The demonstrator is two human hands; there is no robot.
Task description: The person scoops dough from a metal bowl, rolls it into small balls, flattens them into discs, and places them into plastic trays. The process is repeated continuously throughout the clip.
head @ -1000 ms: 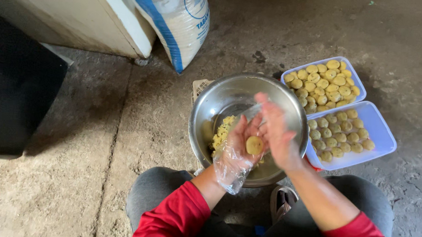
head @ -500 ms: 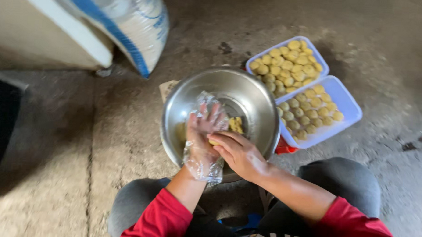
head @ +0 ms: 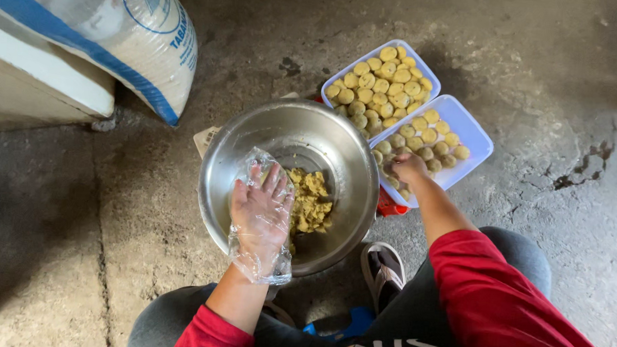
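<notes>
Rough grey concrete floor, cracked and stained, fills the view from above. At the upper left a white sack with blue stripes and a blue round emblem leans against a pale block, its printed side turned up toward the camera. A steel mixing bowl sits at the centre, with a lump of crumbly yellow dough lying in its bottom, slightly right of middle. Just right of the bowl two pale blue rectangular trays sit side by side, touching, their long axes running from lower left to upper right. The far tray is packed with round yellow dough balls; the near tray is partly filled, with bare space at its right end.

The left hand, covered by a loose clear plastic glove, hovers over the bowl's near-left side with fingers spread and pointing away, holding nothing. The right hand reaches over the near tray's lower-left end, fingers curled down among the balls; whether it grips one cannot be told. Red sleeves and grey trousers frame the bottom.
</notes>
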